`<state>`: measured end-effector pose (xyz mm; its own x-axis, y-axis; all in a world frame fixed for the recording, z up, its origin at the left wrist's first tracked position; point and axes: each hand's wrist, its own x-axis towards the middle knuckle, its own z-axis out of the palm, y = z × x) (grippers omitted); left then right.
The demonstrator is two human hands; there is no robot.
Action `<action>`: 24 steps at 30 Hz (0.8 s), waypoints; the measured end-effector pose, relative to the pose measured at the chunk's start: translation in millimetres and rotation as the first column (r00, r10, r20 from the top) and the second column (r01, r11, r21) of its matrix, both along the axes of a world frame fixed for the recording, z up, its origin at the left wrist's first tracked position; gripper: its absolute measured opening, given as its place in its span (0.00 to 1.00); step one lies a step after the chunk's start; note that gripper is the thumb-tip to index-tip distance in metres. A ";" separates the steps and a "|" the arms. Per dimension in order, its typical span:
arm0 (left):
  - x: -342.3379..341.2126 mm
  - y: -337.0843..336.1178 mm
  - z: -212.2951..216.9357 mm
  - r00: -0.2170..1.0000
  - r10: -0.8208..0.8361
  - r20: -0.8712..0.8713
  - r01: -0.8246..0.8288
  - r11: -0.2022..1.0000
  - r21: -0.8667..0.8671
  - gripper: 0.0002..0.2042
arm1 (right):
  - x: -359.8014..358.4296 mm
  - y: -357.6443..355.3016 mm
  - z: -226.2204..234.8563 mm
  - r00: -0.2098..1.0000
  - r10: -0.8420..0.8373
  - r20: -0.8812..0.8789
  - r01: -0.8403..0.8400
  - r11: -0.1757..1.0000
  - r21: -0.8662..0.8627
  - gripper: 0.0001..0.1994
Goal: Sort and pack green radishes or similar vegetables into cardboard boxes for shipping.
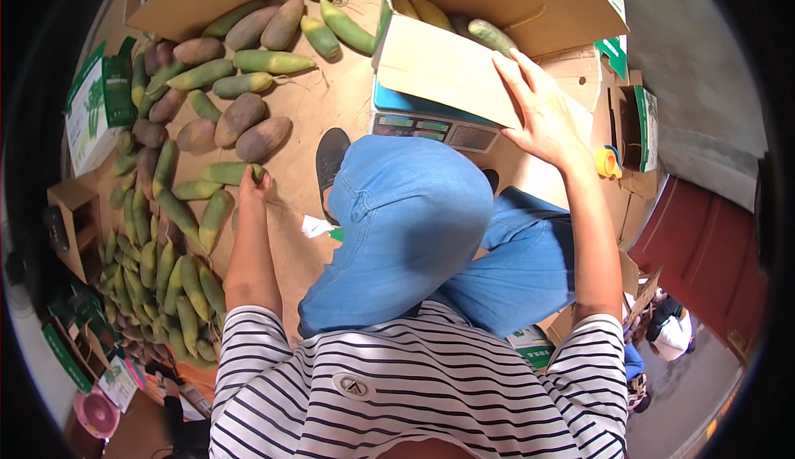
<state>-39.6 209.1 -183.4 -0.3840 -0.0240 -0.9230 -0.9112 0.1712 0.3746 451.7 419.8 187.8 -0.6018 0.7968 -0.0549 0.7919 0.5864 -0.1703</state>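
My left hand [258, 184] is closed round the right end of a long green radish [225, 172], among others lying on the cardboard-covered floor. Its fingertips are partly hidden. With fingers stretched out, my right hand [542, 115] rests against the edge of a cardboard box flap [443, 66]. The box stands on a digital scale [422, 124] with a blue top, in front of my knees. Inside the box lie several radishes, among them a pale green one [493, 35]; the flap hides the rest.
Brownish roots [240, 120] lie among the green radishes on the left, with a dense heap [157, 285] lower down. A white-and-green carton [95, 111] stands at the far left. A yellow tape roll [609, 163] lies at the right. Another person [669, 329] is beyond.
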 end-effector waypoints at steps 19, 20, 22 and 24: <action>94.6 -98.3 101.3 0.957 -0.275 0.088 0.248 0.938 0.242 0.21 | 7.4 -1.3 0.1 0.999 0.050 -0.015 -0.049 0.998 0.041 0.42; 96.7 -95.1 107.5 0.955 -0.284 0.082 0.257 0.935 0.245 0.21 | 8.9 -0.6 -0.7 0.998 0.063 -0.018 -0.062 0.997 0.052 0.41; 100.8 -89.8 120.1 0.928 -0.338 0.155 0.257 0.884 0.390 0.20 | 11.2 -1.3 -2.0 0.998 0.060 -0.023 -0.058 0.995 0.080 0.39; 113.7 -78.7 142.5 0.913 -0.389 0.120 0.314 0.860 0.401 0.18 | 12.7 -1.2 -2.5 0.994 0.089 -0.061 -0.084 0.993 0.083 0.36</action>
